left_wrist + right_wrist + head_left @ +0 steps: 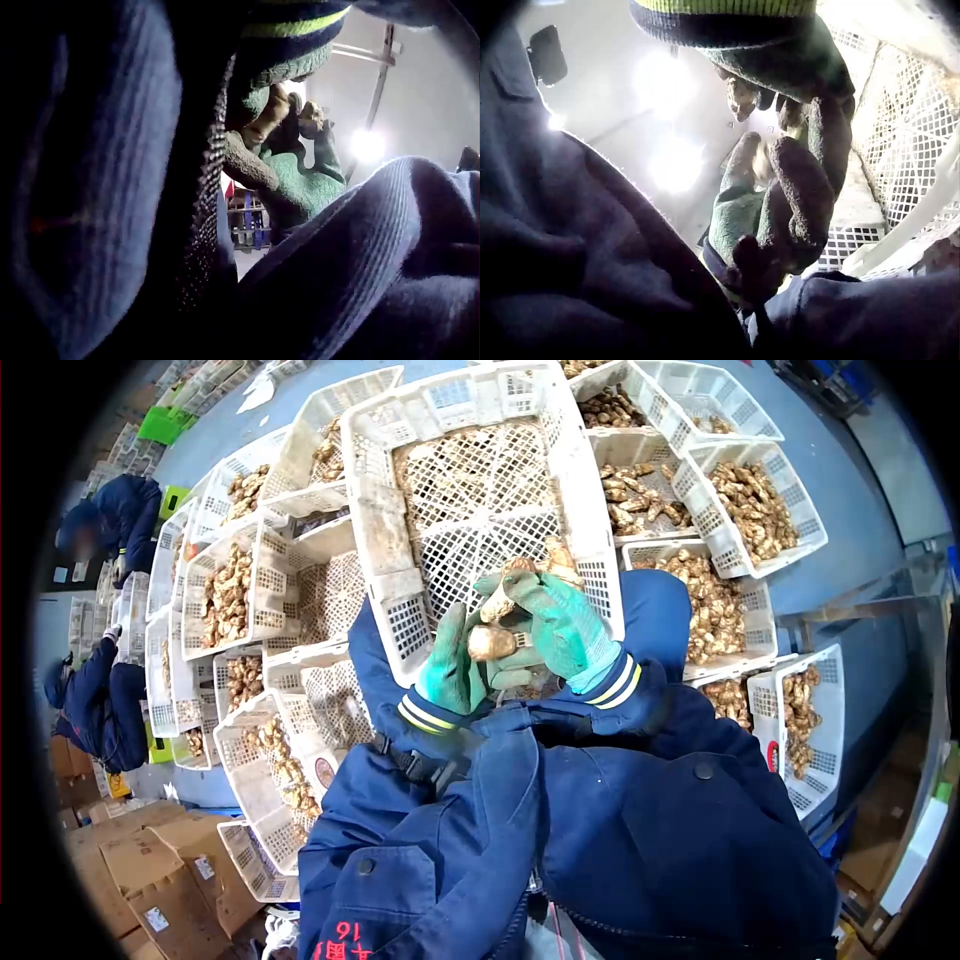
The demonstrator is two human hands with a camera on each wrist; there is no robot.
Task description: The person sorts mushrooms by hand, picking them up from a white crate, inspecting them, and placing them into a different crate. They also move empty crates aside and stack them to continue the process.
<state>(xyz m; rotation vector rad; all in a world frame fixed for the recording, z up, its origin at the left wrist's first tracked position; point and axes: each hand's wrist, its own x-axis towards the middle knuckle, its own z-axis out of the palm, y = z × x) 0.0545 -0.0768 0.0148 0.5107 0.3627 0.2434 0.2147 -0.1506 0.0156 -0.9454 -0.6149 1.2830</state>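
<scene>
In the head view my left hand, in a green glove, holds a mushroom with a rounded brown cap. Its fingers curl around the underside of it. My right hand, gloved alike, grips a longer pale-brown mushroom just above the first one. Both hands are close together over the near end of a large white crate across my lap. Beside the right hand another mushroom lies in that crate. From the right wrist, gloved fingers partly hide the pieces.
White crates of mushrooms stand on both sides, such as one at the right and one at the left. Cardboard boxes are stacked at lower left. Two people in dark blue work at the far left.
</scene>
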